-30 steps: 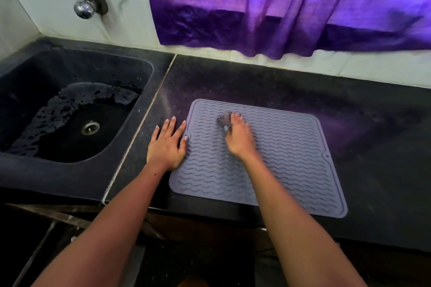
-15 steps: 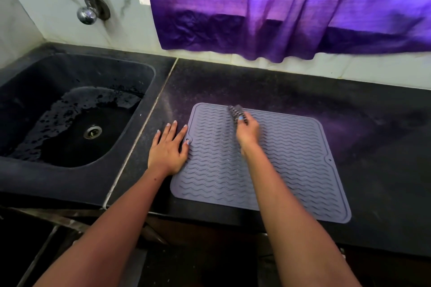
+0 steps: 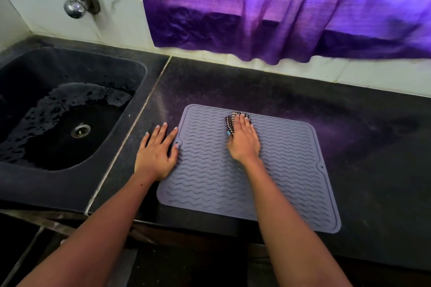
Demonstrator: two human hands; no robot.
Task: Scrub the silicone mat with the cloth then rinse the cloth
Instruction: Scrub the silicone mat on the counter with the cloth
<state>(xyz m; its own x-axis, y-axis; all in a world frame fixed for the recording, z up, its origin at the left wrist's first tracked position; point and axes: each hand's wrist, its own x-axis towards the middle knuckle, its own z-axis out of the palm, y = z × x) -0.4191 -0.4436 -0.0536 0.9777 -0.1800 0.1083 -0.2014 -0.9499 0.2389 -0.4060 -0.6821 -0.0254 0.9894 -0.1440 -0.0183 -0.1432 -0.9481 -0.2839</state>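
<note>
head | silicone mat (image 3: 275, 184) grey, wavy-ribbed, flat on dark bench (image 3: 373, 147) right of sink (image 3: 130, 109) | right hand (image 3: 245, 142) palm-down near mat's far edge, fingers (image 3: 238, 123) together pressing checked cloth (image 3: 229, 123) onto mat | left hand (image 3: 156, 154) flat, fingers spread, on bench at mat's left edge, thumb touching mat | purple curtain (image 3: 279, 7) behind

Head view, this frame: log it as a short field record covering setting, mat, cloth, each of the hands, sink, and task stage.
setting: dark countertop, purple curtain behind
mat: grey silicone mat, flat on the counter
cloth: checked cloth, near the mat's far edge
right hand: pressing the cloth down
left hand: flat, at the mat's left edge
sink: wet, tap not running
stage: scrubbing; rinse not yet done
</note>
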